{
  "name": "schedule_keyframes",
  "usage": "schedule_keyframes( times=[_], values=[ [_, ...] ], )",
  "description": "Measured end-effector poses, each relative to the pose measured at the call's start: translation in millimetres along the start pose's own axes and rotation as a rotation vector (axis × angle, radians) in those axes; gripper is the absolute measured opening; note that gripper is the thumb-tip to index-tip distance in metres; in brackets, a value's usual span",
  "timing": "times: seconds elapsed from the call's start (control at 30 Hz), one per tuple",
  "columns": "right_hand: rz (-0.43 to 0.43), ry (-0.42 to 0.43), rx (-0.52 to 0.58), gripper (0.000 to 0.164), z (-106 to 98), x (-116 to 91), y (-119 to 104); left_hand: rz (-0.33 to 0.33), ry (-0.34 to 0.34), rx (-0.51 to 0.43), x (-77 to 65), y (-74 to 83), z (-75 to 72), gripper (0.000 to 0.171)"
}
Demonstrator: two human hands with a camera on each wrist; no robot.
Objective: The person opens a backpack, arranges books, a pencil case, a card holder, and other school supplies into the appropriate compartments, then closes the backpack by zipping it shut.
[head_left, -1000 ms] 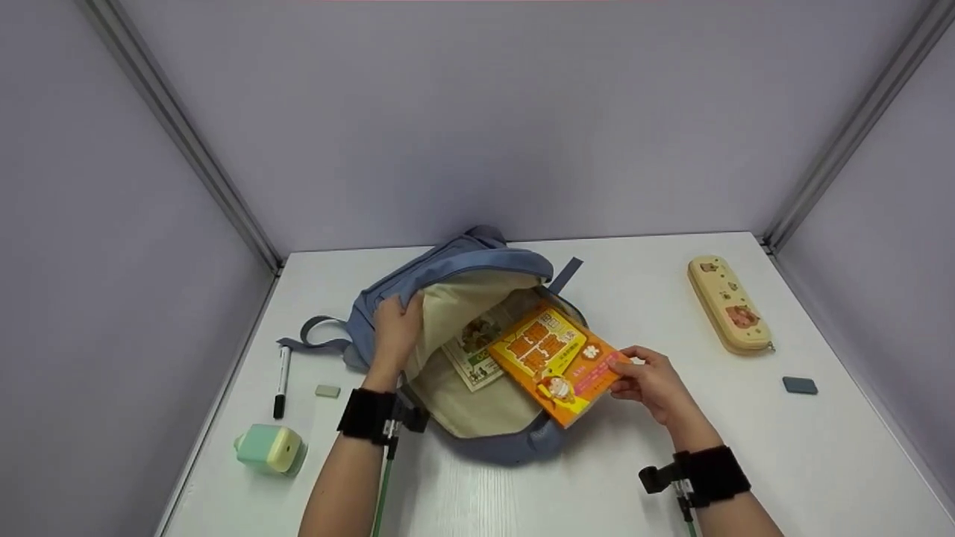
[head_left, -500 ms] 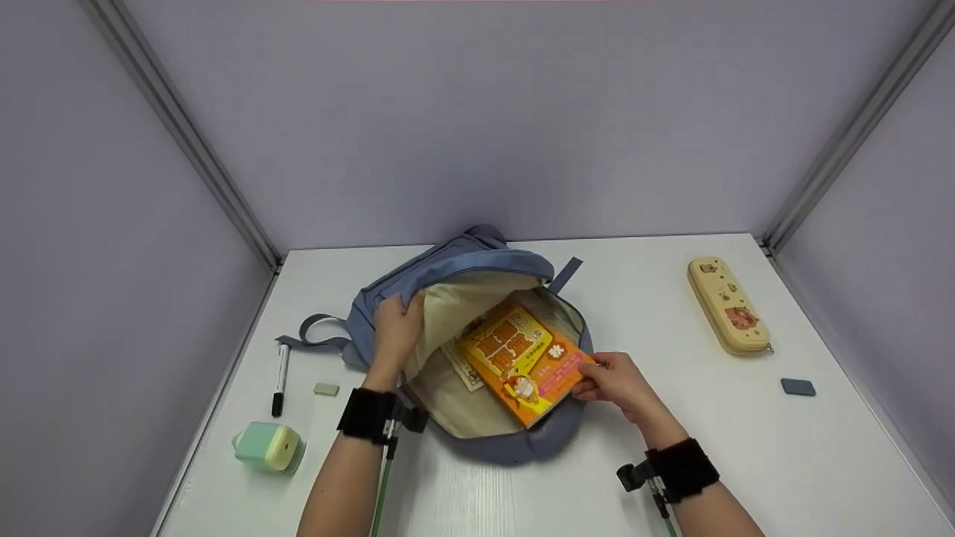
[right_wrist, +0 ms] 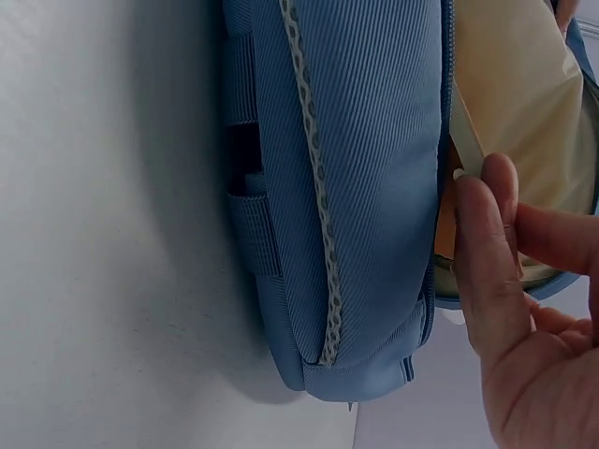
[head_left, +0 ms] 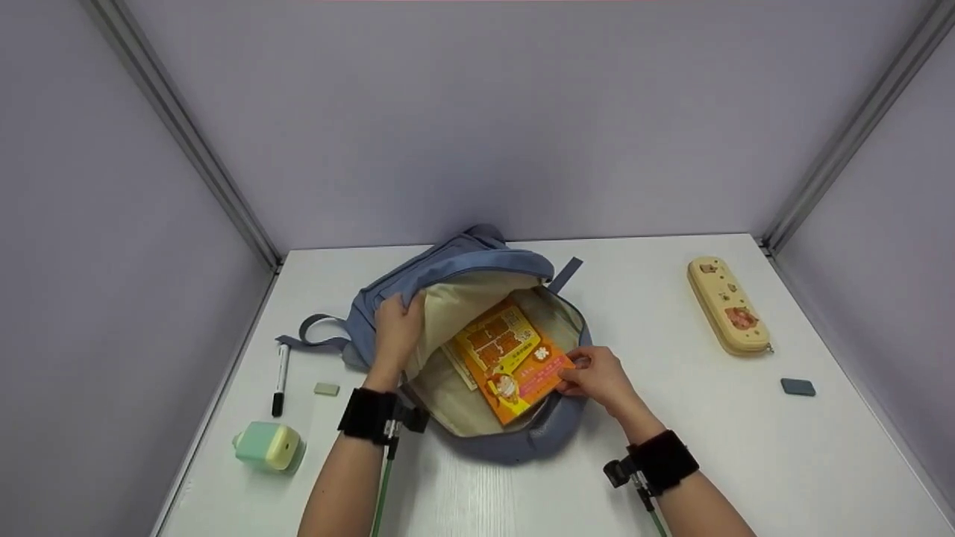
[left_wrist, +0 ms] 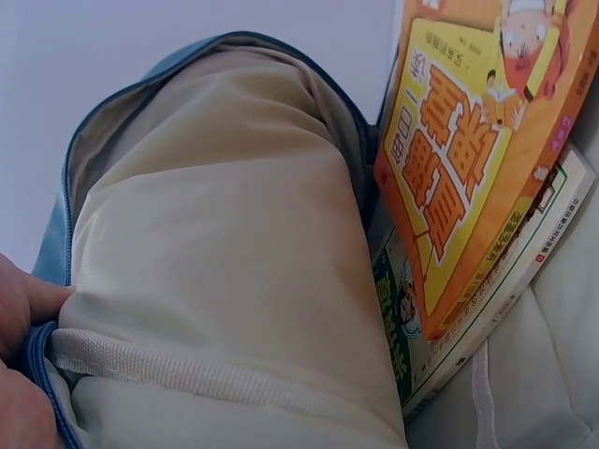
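Note:
A blue backpack (head_left: pixel 548 440) with a cream lining lies unzipped on the table. My left hand (head_left: pixel 398 328) grips the edge of its flap and holds it raised; in the left wrist view the fingers (left_wrist: pixel 28 299) pinch the zipper edge. Inside the opening lies an orange book (head_left: pixel 515 362) with a yellow title panel, over a second, white-edged book (left_wrist: pixel 505 290) that is mostly covered. My right hand (head_left: pixel 600 380) pinches the orange book's near right corner at the bag's rim. The right wrist view shows its fingertips and thumb (right_wrist: pixel 552 238) at that corner.
To the right lie a yellow pencil case (head_left: pixel 730 306) and a dark eraser (head_left: pixel 798 387). On the left are a marker (head_left: pixel 280 380), a pale eraser (head_left: pixel 326 389) and a green pencil sharpener (head_left: pixel 267 446). A strap (head_left: pixel 321 335) trails over the marker's end.
My right hand has moved left with the orange book, which has slid deeper into the backpack and now covers more of the other book. The left hand keeps holding the flap.

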State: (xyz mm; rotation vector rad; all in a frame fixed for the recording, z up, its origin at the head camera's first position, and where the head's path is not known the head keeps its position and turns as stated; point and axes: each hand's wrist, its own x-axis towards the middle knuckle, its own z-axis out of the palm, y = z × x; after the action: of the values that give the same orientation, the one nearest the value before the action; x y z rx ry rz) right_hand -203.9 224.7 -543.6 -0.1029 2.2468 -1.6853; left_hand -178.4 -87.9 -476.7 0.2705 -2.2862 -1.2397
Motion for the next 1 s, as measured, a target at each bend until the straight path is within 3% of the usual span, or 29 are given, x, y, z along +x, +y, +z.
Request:
schedule_keyframes(
  times=[0.13,0.43,0.6,0.87,1.0],
  values=[
    [-0.031,0.019,0.016,0.028,5,2,-1,0.015,0.012,0.023,0.6,0.5,-0.4,0.042],
    [0.001,-0.005,0.080,0.037,20,19,-4,0.023,0.027,0.019,0.1,2.7,0.2,0.041],
    [-0.017,-0.013,0.105,0.031,27,31,-3,0.023,0.025,0.024,0.0,2.5,0.8,0.040],
    [-0.054,-0.008,0.063,0.026,36,44,-1,0.000,0.004,0.028,0.3,2.6,0.9,0.038],
    [-0.148,-0.050,0.001,0.030,41,47,1,0.000,-0.009,0.024,-1.1,3.5,0.4,0.040]
  ],
)
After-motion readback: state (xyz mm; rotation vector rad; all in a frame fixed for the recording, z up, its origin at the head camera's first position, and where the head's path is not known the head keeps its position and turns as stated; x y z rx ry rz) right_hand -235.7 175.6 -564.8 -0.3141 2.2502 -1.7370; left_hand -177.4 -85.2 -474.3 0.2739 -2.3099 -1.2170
